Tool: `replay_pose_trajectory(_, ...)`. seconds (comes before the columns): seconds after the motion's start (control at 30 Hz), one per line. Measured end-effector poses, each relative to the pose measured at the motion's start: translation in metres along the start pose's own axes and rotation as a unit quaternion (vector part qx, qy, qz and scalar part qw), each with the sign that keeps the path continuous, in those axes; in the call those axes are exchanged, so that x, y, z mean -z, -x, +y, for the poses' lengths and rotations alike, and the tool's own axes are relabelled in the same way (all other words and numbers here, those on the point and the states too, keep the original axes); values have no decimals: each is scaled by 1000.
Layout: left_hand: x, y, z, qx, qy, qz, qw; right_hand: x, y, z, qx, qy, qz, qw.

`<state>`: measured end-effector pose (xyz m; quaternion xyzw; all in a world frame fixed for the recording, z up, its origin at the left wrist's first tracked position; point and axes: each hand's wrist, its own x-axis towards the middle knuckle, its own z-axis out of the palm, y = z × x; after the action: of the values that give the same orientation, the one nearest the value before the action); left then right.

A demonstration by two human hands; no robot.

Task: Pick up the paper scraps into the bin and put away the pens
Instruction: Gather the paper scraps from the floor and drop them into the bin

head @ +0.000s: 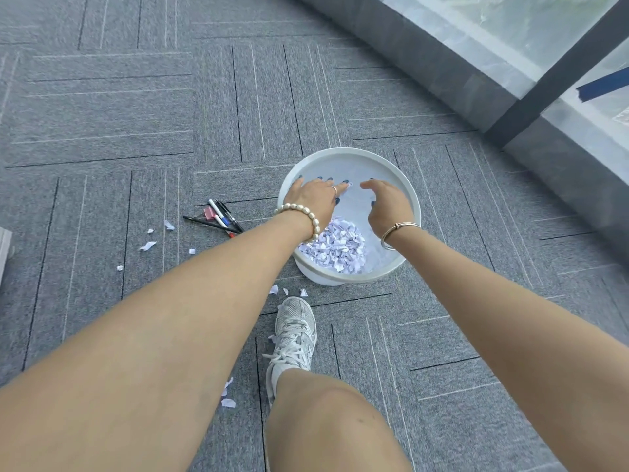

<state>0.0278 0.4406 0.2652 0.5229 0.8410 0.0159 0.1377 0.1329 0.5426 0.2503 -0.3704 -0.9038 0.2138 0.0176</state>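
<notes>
Left hand (315, 195) and right hand (386, 206) spread above bin (391, 165); pens (221, 218) lie diagonally.

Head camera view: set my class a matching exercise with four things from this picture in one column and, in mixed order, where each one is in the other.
Column one:
1. pens
2. heap of paper scraps
3. shoe
4. both hands, left hand and right hand

Column two:
A. inside the bin
B. over the bin's opening
C. on the carpet, left of the bin
D. on the carpet just in front of the bin

Pairs: 1-C, 2-A, 3-D, 4-B
</notes>
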Motion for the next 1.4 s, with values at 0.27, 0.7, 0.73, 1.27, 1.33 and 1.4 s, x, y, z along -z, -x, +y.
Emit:
replay_pose_trajectory(0.27, -6, 0, -5, 19, -42, -3, 999, -6, -1, 4, -2, 59, 1, 998)
replay_pose_trajectory(0.7, 27, 33, -14, 21, -27, 0, 999, 27, 18, -28, 20, 31, -4, 999)
replay_pose_trajectory(0.73, 31, 38, -16, 23, -27, 5, 999, 30, 21, -33, 24, 30, -3, 999)
replay_pose_trajectory(1.27, 53, 182, -170, 147, 29, 46, 988, -32, 69, -235, 157, -10, -108, 982)
replay_pose_trajectory(1.33, 37, 202, -204, 168, 44, 46, 984, -59, 71, -257, 162, -10, -140, 977)
replay_pose_trajectory(1.4, 15, 220, -235, 188, 48, 41, 980, -90, 72, -274, 165, -10, -176, 970)
